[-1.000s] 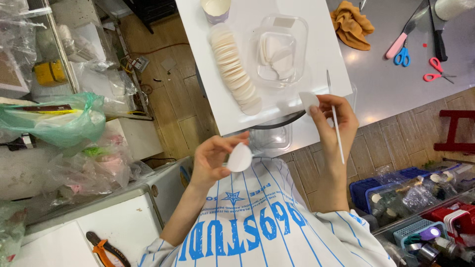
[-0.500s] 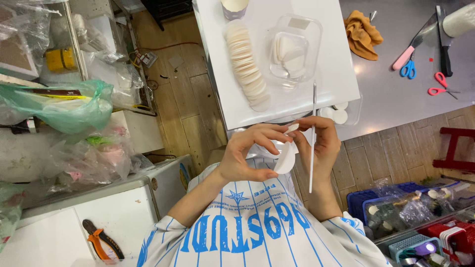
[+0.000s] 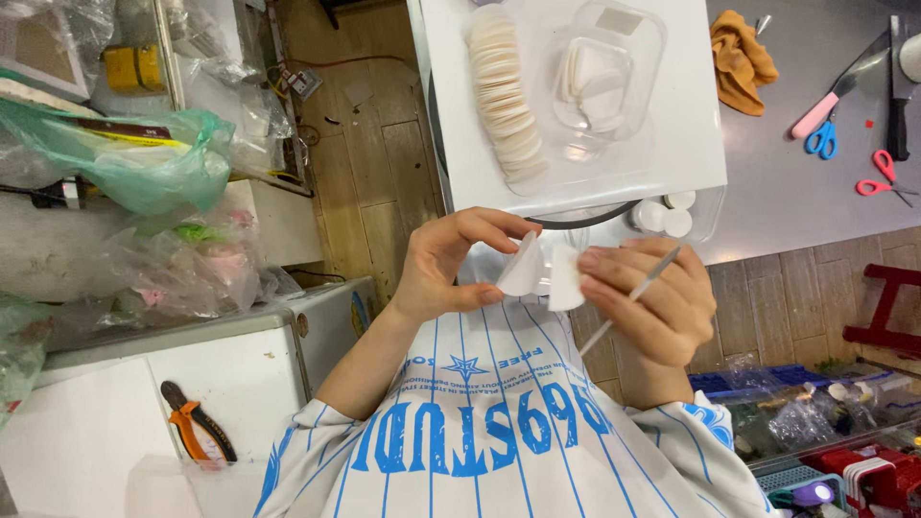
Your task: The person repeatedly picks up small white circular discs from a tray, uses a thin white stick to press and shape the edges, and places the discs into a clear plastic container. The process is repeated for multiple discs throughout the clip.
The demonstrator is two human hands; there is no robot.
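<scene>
My left hand (image 3: 451,264) pinches a round white wrapper (image 3: 523,267) by its edge. My right hand (image 3: 648,297) holds a second white piece (image 3: 566,278) against it, folded or cupped, with a thin white stick (image 3: 633,293) tucked between its fingers. Both hands meet just above my blue-striped shirt, below the edge of a white board (image 3: 691,144). On that board lies a long row of several overlapping white round wrappers (image 3: 504,91) and a clear plastic tub (image 3: 600,77) with white pieces inside.
Small white lidded cups (image 3: 662,213) sit under the board's edge. On the grey counter lie an orange cloth (image 3: 739,62), blue scissors (image 3: 820,139), red scissors (image 3: 883,180), a pink-handled knife (image 3: 830,96). Green and clear plastic bags (image 3: 134,163) crowd the left; orange pliers (image 3: 197,432) rest on a white cabinet.
My hands came together from apart, then dropped slightly toward my chest. The white wrapper went from my left palm to being held between both hands; the stick tilted from upright to slanted.
</scene>
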